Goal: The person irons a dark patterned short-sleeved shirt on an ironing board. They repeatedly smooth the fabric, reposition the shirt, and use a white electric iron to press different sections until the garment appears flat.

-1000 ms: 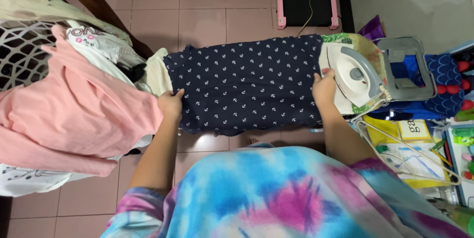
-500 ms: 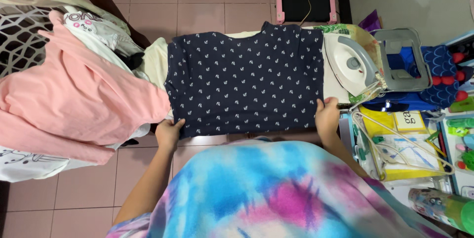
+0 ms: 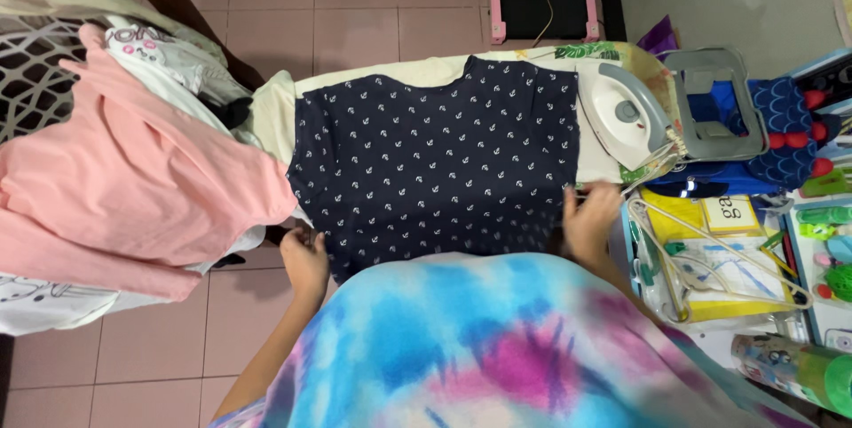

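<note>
Ironing board point(image 3: 417, 73): long, padded, cream cloth cover, a leaf-print patch at the end beyond the right hand. Pink garment point(image 3: 133, 180): soft matte knit, broad and loosely draped over a heap of laundry, just outward of the left hand. Navy shirt point(image 3: 435, 166): thin woven cotton, dark blue with a small white repeated print, spread flat and nearly square across the board, lying between the two hands, its near hem hanging toward the person. Tie-dye top point(image 3: 497, 339): blue, pink and white blotches, worn by the person, below both hands. Iron point(image 3: 626, 113): smooth white plastic shell, pointed teardrop shape, grey dial, resting on the board just above the right hand, beside a grey metal rest point(image 3: 714, 100). Left hand point(image 3: 306, 259): at the shirt's near left corner, fingers curled onto the hem edge; how firmly it grips cannot be told. Right hand point(image 3: 590, 219): blurred, at the shirt's near right edge, fingers partly spread against the cloth; whether it pinches the fabric cannot be told.
</note>
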